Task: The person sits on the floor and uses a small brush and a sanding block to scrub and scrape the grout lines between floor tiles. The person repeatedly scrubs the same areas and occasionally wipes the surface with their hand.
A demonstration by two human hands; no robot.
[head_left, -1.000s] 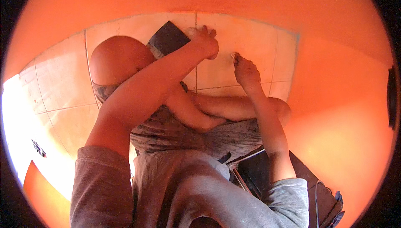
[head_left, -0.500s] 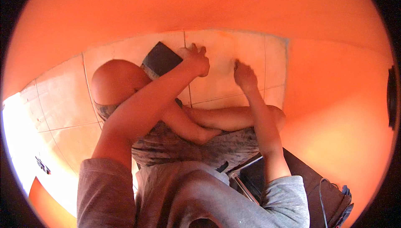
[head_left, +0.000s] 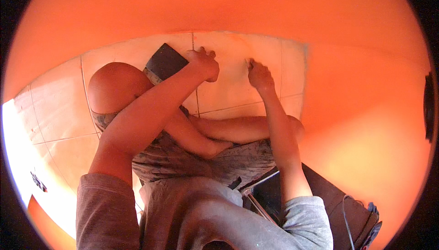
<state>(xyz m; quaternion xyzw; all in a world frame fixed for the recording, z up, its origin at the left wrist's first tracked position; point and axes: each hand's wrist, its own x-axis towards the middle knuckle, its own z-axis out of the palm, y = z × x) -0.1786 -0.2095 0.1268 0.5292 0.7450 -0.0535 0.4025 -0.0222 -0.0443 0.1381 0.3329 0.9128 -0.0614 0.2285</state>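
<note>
My left hand [head_left: 205,64] reaches over the tiled floor with its fingers apart, and I make out nothing held in it. Just left of it lies a flat dark square thing [head_left: 166,61], its lower edge partly hidden behind my forearm. My right hand [head_left: 261,75] is closed, low over the same pale tile, to the right of the left hand. A small tip [head_left: 248,61] shows at its fingers, too small and blurred to name. A faint grey smudge lies on the tile between the two hands.
An orange wall [head_left: 219,3] rises just beyond the tiles and continues down the right side. My folded legs [head_left: 228,129] lie between me and the hands. At lower right is a dark, flat-topped item [head_left: 320,190] with a cable [head_left: 346,218]. A small dark object [head_left: 38,182] lies in bright light at left.
The whole view has shifted slightly, so the scene sits farther left. My right hand has moved a little farther away, toward the wall. The left hand stays beside the dark square.
</note>
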